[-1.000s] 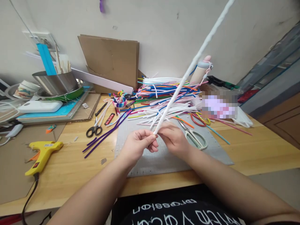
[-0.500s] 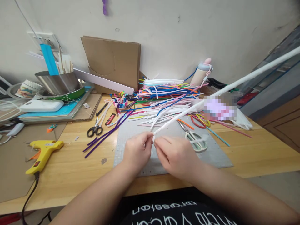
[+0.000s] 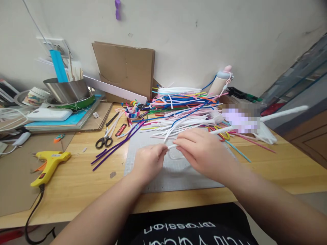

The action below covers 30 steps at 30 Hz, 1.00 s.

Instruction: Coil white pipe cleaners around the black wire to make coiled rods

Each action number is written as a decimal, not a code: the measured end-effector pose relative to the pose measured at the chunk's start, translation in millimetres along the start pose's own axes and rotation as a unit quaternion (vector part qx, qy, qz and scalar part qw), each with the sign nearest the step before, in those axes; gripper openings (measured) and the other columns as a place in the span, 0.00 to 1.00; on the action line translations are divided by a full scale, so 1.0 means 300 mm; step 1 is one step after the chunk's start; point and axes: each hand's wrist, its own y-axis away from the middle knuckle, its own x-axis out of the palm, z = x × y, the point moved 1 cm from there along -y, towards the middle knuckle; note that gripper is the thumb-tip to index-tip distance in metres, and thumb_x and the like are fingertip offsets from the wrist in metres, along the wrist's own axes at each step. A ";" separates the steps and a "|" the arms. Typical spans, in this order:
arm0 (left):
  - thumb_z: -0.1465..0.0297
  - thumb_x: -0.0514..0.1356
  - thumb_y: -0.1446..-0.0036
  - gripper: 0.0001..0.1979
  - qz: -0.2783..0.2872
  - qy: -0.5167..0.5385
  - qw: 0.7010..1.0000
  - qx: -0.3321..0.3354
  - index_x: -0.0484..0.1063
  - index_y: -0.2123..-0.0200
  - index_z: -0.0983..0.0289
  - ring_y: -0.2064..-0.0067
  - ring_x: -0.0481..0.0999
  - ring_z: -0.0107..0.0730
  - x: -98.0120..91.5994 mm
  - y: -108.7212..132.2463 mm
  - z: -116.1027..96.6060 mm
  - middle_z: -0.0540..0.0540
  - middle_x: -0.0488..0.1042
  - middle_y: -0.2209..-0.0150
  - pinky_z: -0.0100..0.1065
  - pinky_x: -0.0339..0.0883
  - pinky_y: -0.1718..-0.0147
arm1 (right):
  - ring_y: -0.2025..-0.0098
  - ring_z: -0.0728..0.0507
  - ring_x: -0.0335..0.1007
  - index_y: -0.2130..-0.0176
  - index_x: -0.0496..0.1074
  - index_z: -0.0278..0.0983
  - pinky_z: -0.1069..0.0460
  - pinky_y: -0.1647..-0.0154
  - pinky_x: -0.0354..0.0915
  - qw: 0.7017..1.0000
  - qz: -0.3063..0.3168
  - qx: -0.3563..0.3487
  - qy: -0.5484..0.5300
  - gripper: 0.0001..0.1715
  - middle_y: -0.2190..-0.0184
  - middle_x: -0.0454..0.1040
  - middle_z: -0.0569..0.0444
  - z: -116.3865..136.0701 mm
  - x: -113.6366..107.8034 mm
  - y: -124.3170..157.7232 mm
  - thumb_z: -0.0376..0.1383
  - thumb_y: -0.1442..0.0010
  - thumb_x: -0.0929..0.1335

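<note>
Over the grey cutting mat (image 3: 163,177), my left hand (image 3: 150,161) pinches the near end of a white pipe cleaner (image 3: 283,114). My right hand (image 3: 201,153) is closed round the same pipe cleaner, a short way to the right of the left fingertips. From there its long free end runs out to the right, past the pixelated patch. A thin white end stands up from the left fingertips. Just behind the hands spreads a pile of pipe cleaners (image 3: 181,119), mostly white with blue, pink and orange ones.
On the left lie a yellow glue gun (image 3: 49,166), black-handled scissors (image 3: 104,141) and purple pipe cleaners (image 3: 119,144). A metal pot (image 3: 66,90) with sticks stands behind them. Cardboard (image 3: 125,69) leans on the wall, and a bottle (image 3: 220,83) stands at the back right.
My right hand has moved slightly right and up along the white pipe cleaner, away from my left fingertips. The long free end has swung down. The right hand now covers the pale-handled scissors.
</note>
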 end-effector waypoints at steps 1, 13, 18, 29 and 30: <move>0.71 0.55 0.42 0.07 0.008 -0.011 1.000 0.006 0.74 0.65 0.60 0.70 0.77 0.33 0.002 -0.001 -0.001 0.51 0.79 0.71 0.30 0.65 0.71 | 0.59 0.43 0.67 0.62 0.73 0.36 0.49 0.59 0.59 0.999 0.042 0.008 -0.006 0.09 0.65 0.74 0.49 -0.017 0.021 -0.007 0.31 0.40 0.63; 0.70 0.54 0.41 0.08 -0.010 -0.069 0.998 0.008 0.73 0.65 0.62 0.64 0.75 0.37 0.051 -0.026 -0.005 0.58 0.77 0.66 0.34 0.65 0.66 | 0.69 0.49 0.67 0.63 0.73 0.36 0.55 0.68 0.57 0.948 0.119 0.116 -0.270 0.10 0.71 0.74 0.55 -0.135 0.173 0.012 0.30 0.41 0.63; 0.68 0.55 0.41 0.08 -0.060 -0.050 0.997 0.026 0.73 0.67 0.63 0.64 0.75 0.38 0.054 -0.037 -0.017 0.58 0.78 0.68 0.35 0.64 0.65 | 0.72 0.50 0.65 0.64 0.73 0.36 0.55 0.69 0.58 0.920 0.100 0.157 -0.346 0.10 0.72 0.72 0.57 -0.155 0.175 0.023 0.31 0.43 0.63; 0.74 0.54 0.41 0.12 -0.051 -0.104 0.973 0.201 0.71 0.56 0.58 0.52 0.72 0.40 0.003 -0.059 -0.051 0.56 0.76 0.55 0.42 0.58 0.51 | 0.77 0.51 0.61 0.66 0.73 0.34 0.56 0.77 0.58 0.853 0.088 0.220 -0.465 0.09 0.79 0.67 0.58 -0.176 0.165 0.058 0.33 0.45 0.64; 0.75 0.54 0.41 0.13 -0.042 -0.104 0.967 0.229 0.71 0.55 0.56 0.50 0.71 0.39 0.001 -0.053 -0.050 0.55 0.76 0.54 0.42 0.58 0.50 | 0.77 0.51 0.60 0.66 0.73 0.34 0.56 0.77 0.58 0.848 0.088 0.222 -0.474 0.09 0.79 0.67 0.58 -0.178 0.163 0.060 0.33 0.45 0.64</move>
